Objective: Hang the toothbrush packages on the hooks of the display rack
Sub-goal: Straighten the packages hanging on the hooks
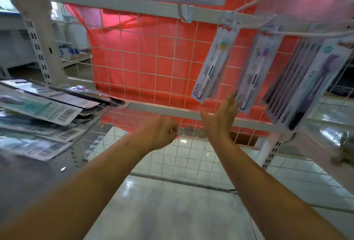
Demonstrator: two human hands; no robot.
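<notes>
White carded toothbrush packages (214, 63) hang from hooks (232, 22) far right; more lie stacked (44, 109) on the left shelf. Right hand (222, 119), fingers straight, touches a hung pack's bottom; left hand (159, 132), loosely curled, holds nothing. Steady the pack, then reach left for another.

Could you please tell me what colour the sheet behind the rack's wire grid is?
The sheet is red-orange, seen in the head view.
</notes>
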